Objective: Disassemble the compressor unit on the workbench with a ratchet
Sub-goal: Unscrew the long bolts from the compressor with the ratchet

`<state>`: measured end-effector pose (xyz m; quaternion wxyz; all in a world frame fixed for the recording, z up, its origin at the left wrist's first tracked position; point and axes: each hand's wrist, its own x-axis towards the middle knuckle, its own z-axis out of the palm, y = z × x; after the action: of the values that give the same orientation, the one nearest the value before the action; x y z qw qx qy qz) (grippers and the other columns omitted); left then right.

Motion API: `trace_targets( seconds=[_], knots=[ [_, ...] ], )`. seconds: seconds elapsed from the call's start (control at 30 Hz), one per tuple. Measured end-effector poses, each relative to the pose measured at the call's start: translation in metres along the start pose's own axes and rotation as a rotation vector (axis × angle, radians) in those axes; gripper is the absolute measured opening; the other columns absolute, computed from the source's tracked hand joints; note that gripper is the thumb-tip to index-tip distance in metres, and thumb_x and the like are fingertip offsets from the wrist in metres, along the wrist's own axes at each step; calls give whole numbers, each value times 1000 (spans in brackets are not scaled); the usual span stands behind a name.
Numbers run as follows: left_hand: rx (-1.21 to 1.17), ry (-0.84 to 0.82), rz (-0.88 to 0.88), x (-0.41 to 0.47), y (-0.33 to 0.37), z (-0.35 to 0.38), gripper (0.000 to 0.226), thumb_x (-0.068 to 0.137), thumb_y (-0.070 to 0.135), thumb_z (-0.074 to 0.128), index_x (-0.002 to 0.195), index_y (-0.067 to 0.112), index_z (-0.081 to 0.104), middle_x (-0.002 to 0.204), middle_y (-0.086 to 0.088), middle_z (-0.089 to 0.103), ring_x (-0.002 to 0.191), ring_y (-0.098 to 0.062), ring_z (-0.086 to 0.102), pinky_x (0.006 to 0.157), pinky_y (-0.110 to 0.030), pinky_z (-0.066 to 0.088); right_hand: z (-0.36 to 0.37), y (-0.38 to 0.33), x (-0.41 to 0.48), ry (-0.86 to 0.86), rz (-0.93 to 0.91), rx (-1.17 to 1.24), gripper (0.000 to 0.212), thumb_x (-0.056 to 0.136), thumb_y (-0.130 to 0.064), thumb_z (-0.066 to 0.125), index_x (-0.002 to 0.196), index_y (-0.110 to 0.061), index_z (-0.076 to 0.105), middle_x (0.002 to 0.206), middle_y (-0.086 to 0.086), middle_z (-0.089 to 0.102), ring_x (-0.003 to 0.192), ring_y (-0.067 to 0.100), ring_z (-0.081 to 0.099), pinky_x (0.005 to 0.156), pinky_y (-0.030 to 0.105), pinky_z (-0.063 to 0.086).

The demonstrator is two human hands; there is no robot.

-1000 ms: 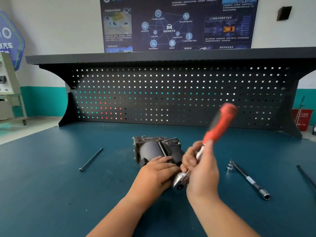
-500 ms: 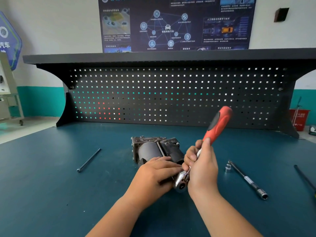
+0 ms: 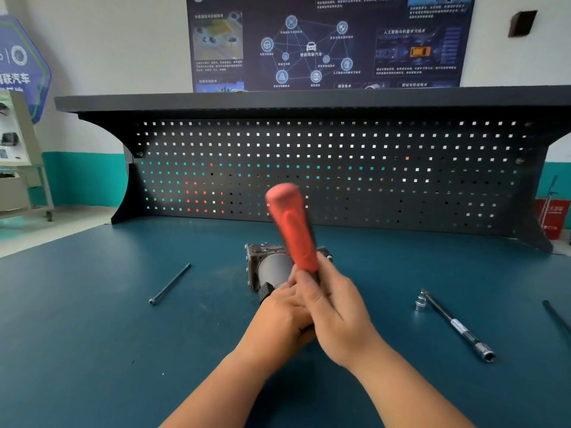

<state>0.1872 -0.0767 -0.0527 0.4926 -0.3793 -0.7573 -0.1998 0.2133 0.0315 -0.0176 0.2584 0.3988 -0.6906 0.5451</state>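
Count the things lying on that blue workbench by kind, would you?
Compressor unit: 1
Ratchet, held: 1
Long dark rods: 2
Extension bar: 1
Small socket: 1
Total: 6

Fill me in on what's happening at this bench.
A person is working on the compressor unit on the workbench with a ratchet. The right hand grips the ratchet just below its red handle, which points up and is blurred, probably mid-swing. The left hand is at the unit's near end, its fingers mostly hidden behind the right hand. A long bolt lies to the left. An extension bar and a socket lie to the right.
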Motion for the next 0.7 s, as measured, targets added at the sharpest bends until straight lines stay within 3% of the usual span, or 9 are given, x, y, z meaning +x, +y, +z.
trace_targets(
  seconds=[0.03,0.1,0.2,0.3,0.43,0.53,0.7],
  knots=[
    [-33,-7,43,0,-3,0,10,66,8,63,76,9,62,69,-2,66,73,-9,50,60,-22,45,1,0,0,83,40,93,28,90,-46,43,85,-20,52,61,-12,51,56,7,47,58,32,44],
    [-56,-49,73,0,-7,0,4,70,9,67,68,8,70,75,2,70,83,-13,58,69,-28,48,1,1,-1,254,144,295,27,90,-38,44,81,-14,49,51,-12,42,46,1,37,49,16,35],
    [2,-135,80,-2,-7,-3,12,68,8,69,78,10,75,87,4,74,94,-20,67,77,-29,51,0,2,0,487,280,493,28,91,-36,41,77,-12,44,47,-12,34,42,4,28,42,16,27],
    [-25,-150,19,-2,-7,-2,21,66,5,71,86,9,75,90,3,74,97,-17,63,86,-30,47,-8,6,4,757,467,704,32,99,-38,39,74,-18,42,44,-11,33,37,6,28,38,17,29],
    [-38,-151,-54,-1,-3,-3,22,79,20,59,89,9,75,90,3,73,93,-20,68,80,-31,54,-21,15,4,1051,711,1050,36,99,-41,38,73,-18,40,40,-8,33,31,7,30,36,13,28],
    [-41,-166,-63,-1,-4,-3,17,74,14,68,89,8,75,88,2,73,92,-20,69,78,-34,55,-19,14,6,1022,701,1070,35,99,-43,38,73,-19,41,40,-8,31,31,7,28,35,14,29],
    [-22,-167,-48,-1,-4,-1,25,58,0,78,82,7,75,82,2,73,88,-20,70,79,-33,55,-17,4,9,720,574,846,37,100,-42,34,71,-20,41,42,-8,28,34,6,25,35,17,26]
  ],
)
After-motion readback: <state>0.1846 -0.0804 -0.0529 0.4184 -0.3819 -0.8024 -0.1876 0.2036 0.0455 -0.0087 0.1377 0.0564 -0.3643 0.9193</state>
